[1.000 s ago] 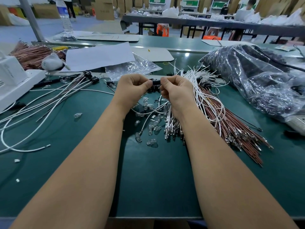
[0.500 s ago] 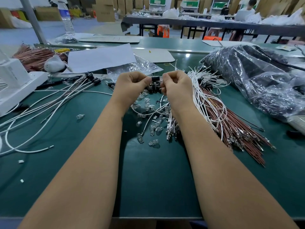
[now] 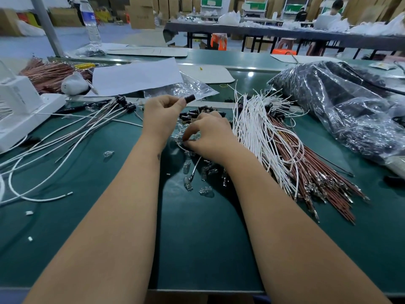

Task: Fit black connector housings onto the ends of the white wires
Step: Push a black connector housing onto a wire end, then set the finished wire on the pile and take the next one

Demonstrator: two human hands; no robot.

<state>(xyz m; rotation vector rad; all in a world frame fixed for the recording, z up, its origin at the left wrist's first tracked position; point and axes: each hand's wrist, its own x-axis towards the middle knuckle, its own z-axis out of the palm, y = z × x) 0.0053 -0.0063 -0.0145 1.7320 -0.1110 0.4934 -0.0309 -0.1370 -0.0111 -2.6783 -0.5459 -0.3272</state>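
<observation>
The left hand is raised a little above the green surface; its fingers are curled, and thumb and forefinger pinch one black connector housing by its end. The right hand is lower, down among the small clear bulbs near the middle of the surface. Its fingers are bent, and the tips close on something small there, a thin white wire it seems, but it cannot be told for sure. More loose black housings lie just behind the right hand. A big bundle of white wires lies just to the right of this hand, on top of brown wires. At the left lie finished wires with housings on their far ends.
</observation>
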